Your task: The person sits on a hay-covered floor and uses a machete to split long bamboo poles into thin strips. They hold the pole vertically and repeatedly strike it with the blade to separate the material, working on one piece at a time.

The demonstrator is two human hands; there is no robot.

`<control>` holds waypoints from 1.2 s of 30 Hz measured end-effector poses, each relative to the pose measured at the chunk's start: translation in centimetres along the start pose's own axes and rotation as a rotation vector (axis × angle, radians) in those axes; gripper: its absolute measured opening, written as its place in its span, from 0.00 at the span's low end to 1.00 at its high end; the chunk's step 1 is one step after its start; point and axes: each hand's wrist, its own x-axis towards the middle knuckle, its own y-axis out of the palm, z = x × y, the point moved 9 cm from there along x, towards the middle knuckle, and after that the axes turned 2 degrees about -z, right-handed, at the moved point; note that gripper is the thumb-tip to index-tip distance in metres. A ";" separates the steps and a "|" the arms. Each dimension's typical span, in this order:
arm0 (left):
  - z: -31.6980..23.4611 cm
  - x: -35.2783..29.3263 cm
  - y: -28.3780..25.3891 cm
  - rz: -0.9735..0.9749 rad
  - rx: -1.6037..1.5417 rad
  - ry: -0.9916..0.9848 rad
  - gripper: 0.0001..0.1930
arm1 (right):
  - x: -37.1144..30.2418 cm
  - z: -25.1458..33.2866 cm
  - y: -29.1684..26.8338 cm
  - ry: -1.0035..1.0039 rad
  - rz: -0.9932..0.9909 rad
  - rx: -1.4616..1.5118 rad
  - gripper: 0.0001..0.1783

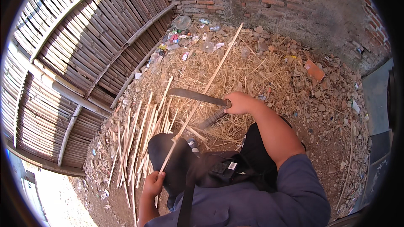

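Observation:
My right hand (238,103) is closed around the handle of a machete (183,93), whose dark, broad blade points left. That blade crosses a long, pale bamboo strip (220,63); whether the two touch, I cannot tell. Lower left, my left hand (154,183) pinches the strip near its close end, by my left knee. The strip slants away from me, up and to the right, with a rough knot just past the knee. Below the machete lies a dark, rounded piece (211,119), partly hidden near my right hand; its kind is unclear.
Several split bamboo strips (134,143) lie in a loose pile to my left. Straw-like shavings (189,73) cover the ground ahead, with plastic litter (181,38) behind them. A bamboo-slat wall (63,67) stands left, a brick wall (282,0) at the back. Rubble and a tile piece (314,71) lie right.

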 end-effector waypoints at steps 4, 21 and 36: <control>-0.4 -0.1 -0.1 0.006 0.003 -0.002 0.25 | -0.8 4.1 3.8 -0.244 0.110 -0.155 0.19; -1.5 -0.5 -0.1 -0.084 0.199 0.061 0.25 | -1.7 3.8 2.2 -0.159 0.026 -0.157 0.19; 0.1 -0.3 0.1 -0.122 0.029 0.058 0.27 | -0.6 1.5 0.0 -0.050 -0.047 -0.055 0.19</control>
